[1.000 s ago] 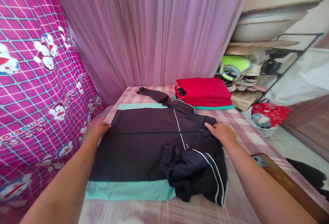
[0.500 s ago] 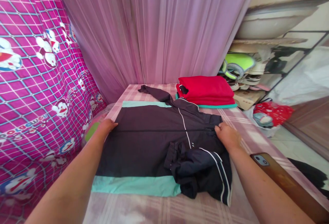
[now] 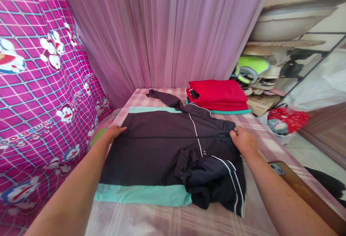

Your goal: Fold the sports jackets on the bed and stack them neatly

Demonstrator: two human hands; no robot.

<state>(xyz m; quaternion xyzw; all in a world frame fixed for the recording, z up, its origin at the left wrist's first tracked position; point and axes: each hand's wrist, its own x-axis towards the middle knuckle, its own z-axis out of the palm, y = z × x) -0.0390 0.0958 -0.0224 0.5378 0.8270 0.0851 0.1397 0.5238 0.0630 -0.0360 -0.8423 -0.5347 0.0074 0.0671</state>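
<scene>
A dark zip-up jacket with white piping lies flat, its collar toward the right and its hem toward the left. Mint-green fabric shows along both of its long sides; whether it belongs to the jacket I cannot tell. My left hand pinches the hem near the zip. At the other end, my right hand has its fingers closed on the collar by the zip's top. The near sleeve is bunched across the front, while the far sleeve stretches out behind.
Folded red clothes are stacked on the checked tablecloth behind the collar. A phone rests under my right forearm. A patterned pink cloth hangs at left, a purple curtain behind. Shelves with shoes stand at right.
The view has shifted very slightly, so the things appear a little to the right. Both hands keep their hold at the hem and collar; the jacket lies much the same.
</scene>
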